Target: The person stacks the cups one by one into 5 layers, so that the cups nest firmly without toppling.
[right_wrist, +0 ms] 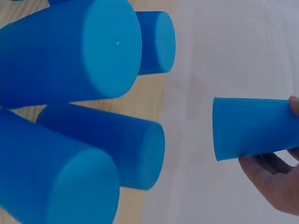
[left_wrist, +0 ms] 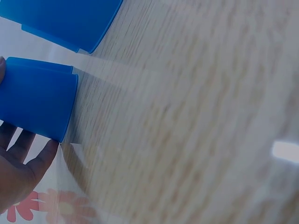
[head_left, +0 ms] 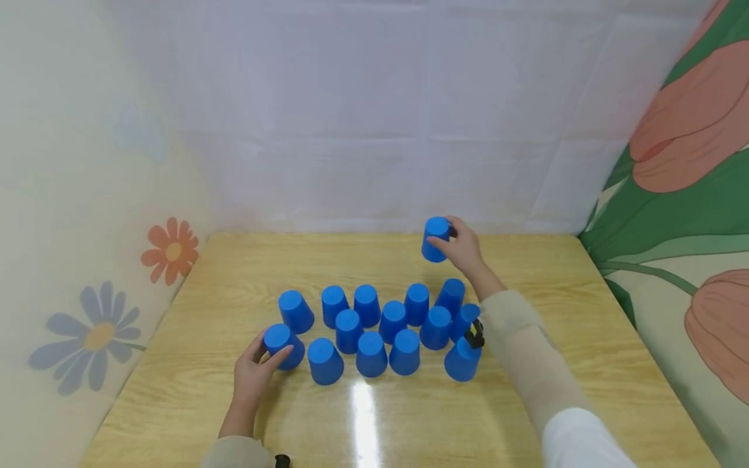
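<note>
In the head view my right hand (head_left: 465,247) grips an upside-down blue cup (head_left: 435,240) above the far part of the table. The right wrist view shows this same held cup (right_wrist: 252,127) with the thumb and fingers on opposite sides of it. At the left end of the cup group, my left hand (head_left: 253,370) holds another upside-down blue cup (head_left: 285,348) between thumb and fingers. That cup (left_wrist: 37,98) appears at the table surface in the left wrist view. Several more blue cups (head_left: 371,354) stand upside down between the two hands.
The wooden table (head_left: 175,396) ends at a white cloth backdrop (head_left: 374,117). Below the right forearm, a blue cup (head_left: 462,361) is partly covered by a black wrist strap (head_left: 475,333). Floral panels stand at both sides.
</note>
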{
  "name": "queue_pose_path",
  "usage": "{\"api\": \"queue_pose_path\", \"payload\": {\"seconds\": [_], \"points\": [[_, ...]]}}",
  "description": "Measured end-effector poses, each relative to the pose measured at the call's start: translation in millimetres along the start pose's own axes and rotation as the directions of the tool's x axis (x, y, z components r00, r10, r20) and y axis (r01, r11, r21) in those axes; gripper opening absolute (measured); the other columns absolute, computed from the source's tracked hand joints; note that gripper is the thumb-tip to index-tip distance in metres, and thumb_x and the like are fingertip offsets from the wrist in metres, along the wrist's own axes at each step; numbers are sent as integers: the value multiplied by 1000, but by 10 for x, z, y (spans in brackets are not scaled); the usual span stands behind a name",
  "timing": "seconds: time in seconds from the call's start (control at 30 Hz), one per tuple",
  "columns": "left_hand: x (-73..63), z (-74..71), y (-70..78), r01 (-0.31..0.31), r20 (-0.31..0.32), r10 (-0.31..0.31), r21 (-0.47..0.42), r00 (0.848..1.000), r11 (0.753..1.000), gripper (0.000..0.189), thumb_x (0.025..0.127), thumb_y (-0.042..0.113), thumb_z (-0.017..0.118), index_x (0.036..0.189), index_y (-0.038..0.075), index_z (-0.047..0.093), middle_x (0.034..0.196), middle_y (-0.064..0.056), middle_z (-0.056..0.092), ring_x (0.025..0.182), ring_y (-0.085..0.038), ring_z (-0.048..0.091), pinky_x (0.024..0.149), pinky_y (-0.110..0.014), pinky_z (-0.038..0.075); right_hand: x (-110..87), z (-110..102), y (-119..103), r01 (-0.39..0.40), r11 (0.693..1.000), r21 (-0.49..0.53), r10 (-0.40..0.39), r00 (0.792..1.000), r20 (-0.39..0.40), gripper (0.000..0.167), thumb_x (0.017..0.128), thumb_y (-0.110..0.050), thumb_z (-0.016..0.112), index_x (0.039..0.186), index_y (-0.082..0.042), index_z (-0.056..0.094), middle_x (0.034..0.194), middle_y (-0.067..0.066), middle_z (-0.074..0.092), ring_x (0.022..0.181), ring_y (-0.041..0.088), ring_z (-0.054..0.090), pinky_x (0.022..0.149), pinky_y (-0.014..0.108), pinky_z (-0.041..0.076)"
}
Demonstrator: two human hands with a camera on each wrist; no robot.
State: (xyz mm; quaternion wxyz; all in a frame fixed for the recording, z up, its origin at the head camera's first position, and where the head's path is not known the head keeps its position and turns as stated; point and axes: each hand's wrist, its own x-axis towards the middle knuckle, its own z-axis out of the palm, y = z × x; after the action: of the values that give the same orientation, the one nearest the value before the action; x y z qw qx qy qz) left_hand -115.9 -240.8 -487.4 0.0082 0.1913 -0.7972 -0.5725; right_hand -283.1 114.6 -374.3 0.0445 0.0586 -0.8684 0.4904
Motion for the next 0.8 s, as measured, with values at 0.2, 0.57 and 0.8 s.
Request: {"api": "queue_pose_path", "payload": {"seconds": [0.2,0.57,0.8], "points": [[-1,-4,-10,-25,0,25,-9,1000,1000,76,72,45,64,134,14,33,134,-9,34,124,-28,24,95,-47,26,87,141,18,-21,997,73,21,1000,2,53,79,-24,63,124,-7,42,122,13,45,111,27,41,90,42,35],[-1,-2,-36,8,0,-8,-10,1000,1000,77,71,47,64,134,16,33,134,-9,33,124,-28,24,96,-47,25,168,368,90,-123,973,197,121,992,20,49,79,-18,63,123,-6,43,122,15,45,112,28,40,90,43,35],[-4,0,-43,2,-11,-2,-23,1000,1000,77,70,47,64,133,16,33,134,-9,33,123,-28,24,95,-47,26,194,509,120,-161,966,203,149,986,73,50,80,-16,62,125,-5,42,124,14,42,113,29,38,91,42,34]]}}
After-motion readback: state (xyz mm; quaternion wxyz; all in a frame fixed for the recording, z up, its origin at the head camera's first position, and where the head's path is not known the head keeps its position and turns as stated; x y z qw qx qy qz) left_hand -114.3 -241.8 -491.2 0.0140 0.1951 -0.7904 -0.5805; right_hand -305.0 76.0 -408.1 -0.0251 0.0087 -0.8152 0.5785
